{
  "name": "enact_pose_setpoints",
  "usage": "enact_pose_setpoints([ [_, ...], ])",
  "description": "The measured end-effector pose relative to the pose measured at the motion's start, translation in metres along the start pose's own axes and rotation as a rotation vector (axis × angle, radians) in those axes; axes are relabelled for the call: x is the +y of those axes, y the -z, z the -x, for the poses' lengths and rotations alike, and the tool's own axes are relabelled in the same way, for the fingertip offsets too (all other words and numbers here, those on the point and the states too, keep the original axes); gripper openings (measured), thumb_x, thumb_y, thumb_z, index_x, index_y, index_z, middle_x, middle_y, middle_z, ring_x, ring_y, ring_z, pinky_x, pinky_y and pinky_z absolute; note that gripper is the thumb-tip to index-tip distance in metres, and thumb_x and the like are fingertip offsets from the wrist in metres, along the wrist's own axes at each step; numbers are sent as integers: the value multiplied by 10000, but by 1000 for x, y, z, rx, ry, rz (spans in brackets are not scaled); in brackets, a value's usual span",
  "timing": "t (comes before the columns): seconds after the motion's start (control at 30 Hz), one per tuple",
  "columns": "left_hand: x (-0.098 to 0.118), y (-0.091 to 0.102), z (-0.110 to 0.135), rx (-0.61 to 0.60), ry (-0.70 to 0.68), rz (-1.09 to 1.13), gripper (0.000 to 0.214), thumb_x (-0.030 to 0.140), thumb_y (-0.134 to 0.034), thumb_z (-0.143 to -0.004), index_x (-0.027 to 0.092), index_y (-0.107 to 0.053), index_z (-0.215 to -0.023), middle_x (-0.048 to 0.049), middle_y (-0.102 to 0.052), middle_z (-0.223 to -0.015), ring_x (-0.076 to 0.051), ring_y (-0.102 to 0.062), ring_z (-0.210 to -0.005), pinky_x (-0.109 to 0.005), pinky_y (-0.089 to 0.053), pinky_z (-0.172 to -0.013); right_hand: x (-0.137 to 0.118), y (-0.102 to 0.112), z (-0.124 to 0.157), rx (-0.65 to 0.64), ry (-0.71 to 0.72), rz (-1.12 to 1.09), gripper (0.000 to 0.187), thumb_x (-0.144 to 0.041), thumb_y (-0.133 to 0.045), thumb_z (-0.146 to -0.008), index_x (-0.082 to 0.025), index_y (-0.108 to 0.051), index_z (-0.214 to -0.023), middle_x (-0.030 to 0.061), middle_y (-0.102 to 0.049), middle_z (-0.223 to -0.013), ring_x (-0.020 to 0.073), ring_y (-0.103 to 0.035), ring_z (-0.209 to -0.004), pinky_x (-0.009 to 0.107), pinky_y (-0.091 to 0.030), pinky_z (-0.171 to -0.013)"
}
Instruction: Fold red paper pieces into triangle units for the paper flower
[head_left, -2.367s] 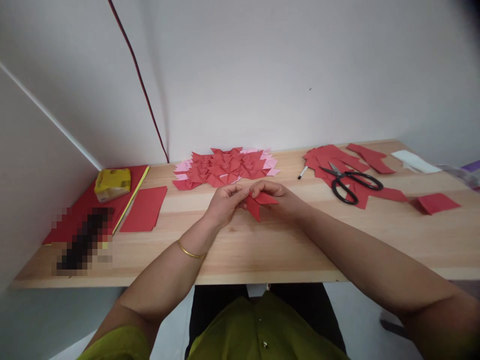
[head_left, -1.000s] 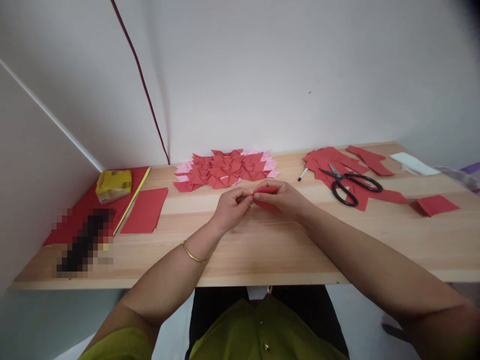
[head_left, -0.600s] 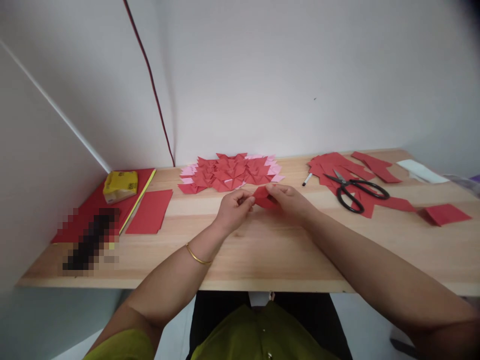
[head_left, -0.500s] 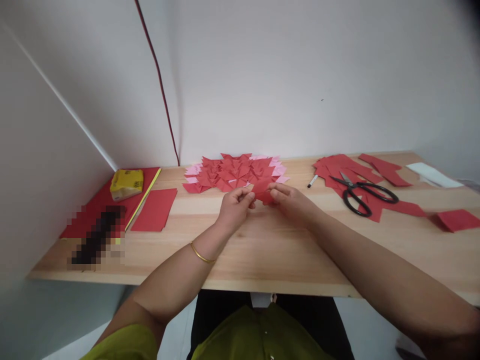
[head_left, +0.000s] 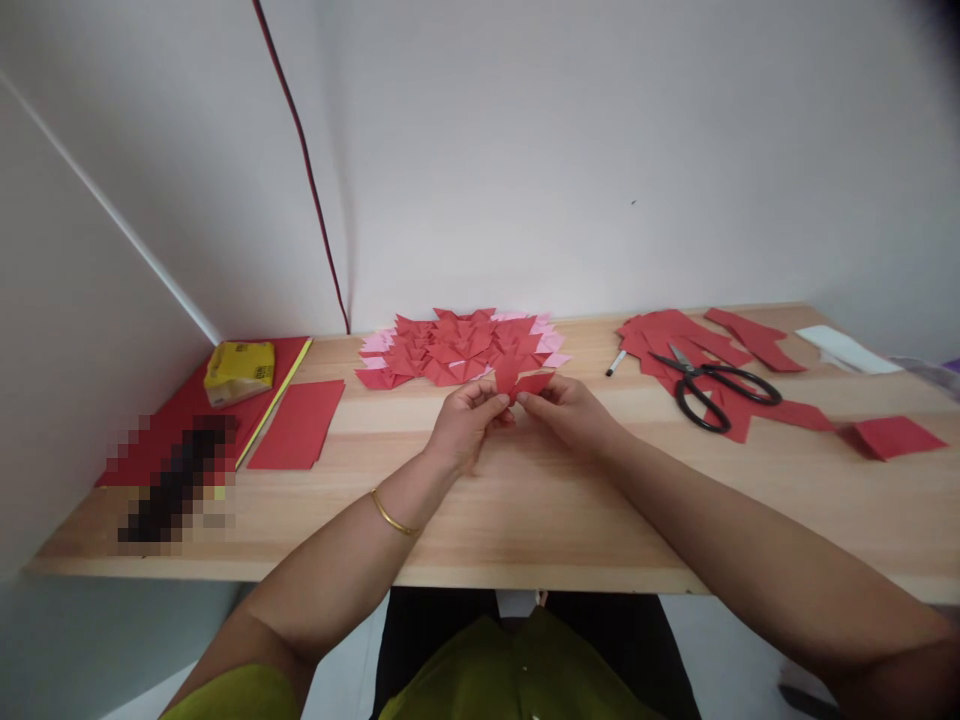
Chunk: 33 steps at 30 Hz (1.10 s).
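A small folded piece of red paper (head_left: 525,383) is held up between both hands, over the middle of the table. My left hand (head_left: 471,418), with a gold bangle on its wrist, pinches the lower left of it between thumb and fingers. The thumb of my right hand (head_left: 564,412) presses the lower right, its fingers behind the paper. Two red points stick up from the grip. Just beyond lies a pile of folded red and pink paper pieces (head_left: 457,345), partly covered in view by the held paper.
Black-handled scissors (head_left: 705,372) rest on red paper scraps (head_left: 675,335) at right, beside a pen (head_left: 615,363). A folded red sheet (head_left: 896,437) and white strip (head_left: 847,348) lie farther right. At left are red rectangles (head_left: 298,425) and a yellow packet (head_left: 238,372) on red sheets.
The red paper was flatter between the fingertips; now two points stand up and apart. My right thumb has come round to its near side. The view has shifted slightly.
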<state>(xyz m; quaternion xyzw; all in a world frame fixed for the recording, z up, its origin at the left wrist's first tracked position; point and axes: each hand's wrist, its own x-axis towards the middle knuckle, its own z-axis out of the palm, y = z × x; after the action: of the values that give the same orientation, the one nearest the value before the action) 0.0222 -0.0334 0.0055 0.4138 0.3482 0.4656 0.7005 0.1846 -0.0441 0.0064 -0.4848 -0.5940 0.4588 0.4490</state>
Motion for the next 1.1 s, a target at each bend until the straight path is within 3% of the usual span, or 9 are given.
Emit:
enact_pose_setpoints([
  [0.13, -1, 2, -2, -13, 16, -19, 223, 237, -764, -609, 125, -617, -734, 11, -619, -652, -82, -566, -561, -237, -462, -606, -2, -1, 0, -39, 82, -43, 175, -341, -622, -767, -188, -648, -849, 36, -652, -877, 181, -588, -861, 321, -447, -805],
  [0.37, -2, 2, -1, -4, 56, -47, 242, 243, -771, -595, 120, -589, -698, 3, -626, -661, -95, -580, -561, -251, -469, -605, -1, 0, 1, -45, 51, -117, 268, -400, -666, -746, -194, -577, -894, -14, -573, -715, 135, -532, -661, 276, -425, -637],
  [0.63, -3, 4, -3, -40, 46, -119, 244, 261, -755, -605, 129, -596, -734, 4, -631, -679, -86, -572, -547, -245, -457, -591, 1, 4, 1, -89, 127, -74, 251, -430, -625, -796, -202, -599, -898, 13, -614, -783, 154, -567, -732, 299, -452, -710],
  [0.87, 0, 6, -2, -40, -31, -431, 214, 272, -709, -654, 143, -539, -641, 14, -585, -568, -86, -534, -503, -216, -378, -514, 3, 4, 0, -139, 64, -26, 241, -421, -632, -784, -191, -663, -851, 41, -671, -891, 185, -611, -851, 330, -468, -801],
  [1.1, 0, 7, -2, -30, -75, -530, 256, 315, -702, -677, 158, -509, -616, 26, -558, -523, -76, -478, -469, -206, -319, -477, 4, 4, 0, -129, 72, -14, 261, -434, -645, -771, -192, -679, -861, 45, -678, -903, 189, -613, -858, 327, -473, -797],
])
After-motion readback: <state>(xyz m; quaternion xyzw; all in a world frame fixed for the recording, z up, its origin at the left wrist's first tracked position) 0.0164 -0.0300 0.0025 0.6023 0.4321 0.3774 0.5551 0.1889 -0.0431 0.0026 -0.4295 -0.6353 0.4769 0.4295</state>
